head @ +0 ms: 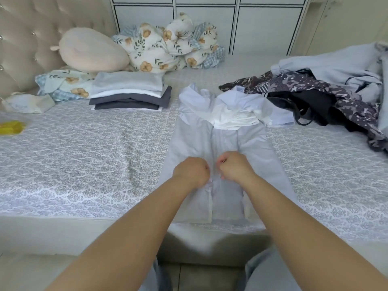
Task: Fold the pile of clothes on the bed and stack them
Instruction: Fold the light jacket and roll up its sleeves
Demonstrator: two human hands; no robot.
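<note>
The pale blue cotton shirt (218, 148) lies lengthwise on the patterned grey bed (84, 148), its sides already folded inward. Left hand (192, 172) and right hand (235, 168), grips curled, pinch its centre seam; next, judging so, fold it lengthwise toward the far-left folded stack (130, 92)

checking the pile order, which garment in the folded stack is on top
The light grey folded garment tops the folded stack. Beneath it lie a white layer, then dark grey pieces; the other clothes on the bed are still unfolded.
</note>
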